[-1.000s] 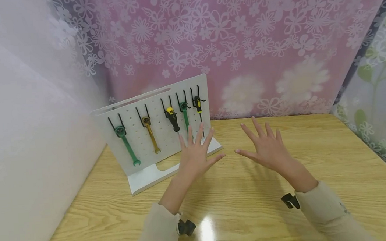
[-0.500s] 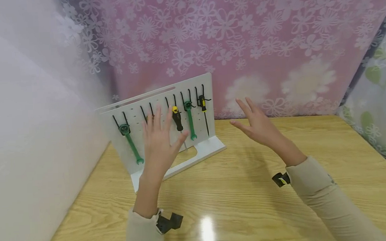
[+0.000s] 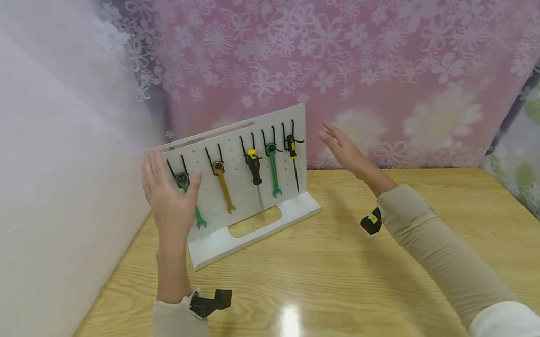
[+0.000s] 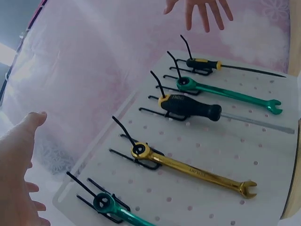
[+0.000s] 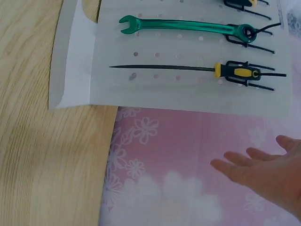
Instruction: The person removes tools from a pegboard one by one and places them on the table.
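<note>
A white pegboard stand (image 3: pixel 210 247) stands on the table, tools hanging from its black hooks. From left to right hang a green wrench (image 3: pixel 201 219), a gold wrench (image 3: pixel 225 189), a large black-and-yellow screwdriver (image 3: pixel 254 172), another green wrench (image 3: pixel 274 174) and a small black-and-yellow screwdriver (image 3: pixel 292 146). My left hand (image 3: pixel 169 198), fingers extended, is at the board's left end, partly covering the left green wrench; whether it touches the board cannot be told. Beyond the right end, my right hand (image 3: pixel 345 149) is raised with straight fingers, apart from the board in the right wrist view. Neither hand holds anything.
The wood-grain table (image 3: pixel 304 269) spreads in front and to the right of the stand. A white wall (image 3: pixel 64 150) runs along the left side. Behind hangs a pink flowered curtain (image 3: pixel 360 44), and a pale green-patterned one (image 3: pixel 533 142) closes the right.
My left hand has moved left across the front of the board to its left end. My right hand has moved a little up and left, turning its palm toward the board. The tools hang as before.
</note>
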The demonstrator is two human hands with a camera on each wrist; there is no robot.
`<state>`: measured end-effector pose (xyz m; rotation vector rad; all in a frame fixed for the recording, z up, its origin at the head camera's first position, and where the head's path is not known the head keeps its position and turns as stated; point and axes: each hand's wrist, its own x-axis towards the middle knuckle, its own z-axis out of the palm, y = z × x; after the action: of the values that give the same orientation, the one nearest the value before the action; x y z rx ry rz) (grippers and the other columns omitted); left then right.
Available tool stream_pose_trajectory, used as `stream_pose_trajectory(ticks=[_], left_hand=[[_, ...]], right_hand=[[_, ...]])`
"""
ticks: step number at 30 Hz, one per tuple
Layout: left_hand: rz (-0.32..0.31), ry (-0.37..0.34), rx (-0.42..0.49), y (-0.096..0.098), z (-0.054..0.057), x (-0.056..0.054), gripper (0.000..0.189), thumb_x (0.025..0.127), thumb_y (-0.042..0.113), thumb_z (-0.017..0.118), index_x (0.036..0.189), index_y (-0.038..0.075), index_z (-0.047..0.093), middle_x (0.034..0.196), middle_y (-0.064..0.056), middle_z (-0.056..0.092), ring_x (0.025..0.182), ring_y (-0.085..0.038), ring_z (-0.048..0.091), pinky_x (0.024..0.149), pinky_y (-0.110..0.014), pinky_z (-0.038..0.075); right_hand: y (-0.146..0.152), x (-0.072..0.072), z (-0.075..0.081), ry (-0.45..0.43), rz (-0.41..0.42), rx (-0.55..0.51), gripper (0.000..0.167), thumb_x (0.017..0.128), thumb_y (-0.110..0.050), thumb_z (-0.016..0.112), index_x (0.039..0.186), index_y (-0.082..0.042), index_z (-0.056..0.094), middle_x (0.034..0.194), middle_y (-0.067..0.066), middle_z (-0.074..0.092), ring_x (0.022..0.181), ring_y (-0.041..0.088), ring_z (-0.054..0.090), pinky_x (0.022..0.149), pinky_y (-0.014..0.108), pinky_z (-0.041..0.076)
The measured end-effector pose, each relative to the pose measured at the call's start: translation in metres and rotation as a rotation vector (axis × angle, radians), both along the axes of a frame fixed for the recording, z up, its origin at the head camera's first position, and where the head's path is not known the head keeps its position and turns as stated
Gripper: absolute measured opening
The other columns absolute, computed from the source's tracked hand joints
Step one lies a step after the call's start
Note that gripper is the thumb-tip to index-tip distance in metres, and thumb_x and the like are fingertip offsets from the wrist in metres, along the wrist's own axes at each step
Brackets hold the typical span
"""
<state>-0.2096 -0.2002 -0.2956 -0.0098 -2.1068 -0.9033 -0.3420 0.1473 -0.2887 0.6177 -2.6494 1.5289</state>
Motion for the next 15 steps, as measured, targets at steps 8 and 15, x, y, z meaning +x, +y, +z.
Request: stream_pose_trajectory(ticks=[8,15], left_hand=[[-0.022,-0.073,0.310,-0.017,-0.011,-0.006,0.090,0.083,0.045,0.064,0.149,0.022,0.007,0.152,0.000,0.001,0.135,-0.014,0.001,0.107,-0.045,0.007],[-0.100,-0.231,0.441,-0.024,-0.017,-0.014,0.099,0.079,0.044,0.070,0.147,0.034,-0.002,0.152,0.000,-0.001,0.135,-0.021,0.004,0.106,-0.050,0.009]], right_hand=[[-0.018,-0.028,-0.006,-0.259,0.095,-0.232,0.071,0.093,-0.059,0.025,0.148,-0.021,-0.001,0.151,0.012,0.009,0.133,0.036,0.017,0.106,0.051,0.017],[-0.032,-0.043,-0.012,-0.350,0.100,-0.381,0.071,0.092,-0.062,0.023,0.149,-0.023,0.005,0.150,0.013,0.015,0.132,0.035,0.021,0.106,0.048,0.019]])
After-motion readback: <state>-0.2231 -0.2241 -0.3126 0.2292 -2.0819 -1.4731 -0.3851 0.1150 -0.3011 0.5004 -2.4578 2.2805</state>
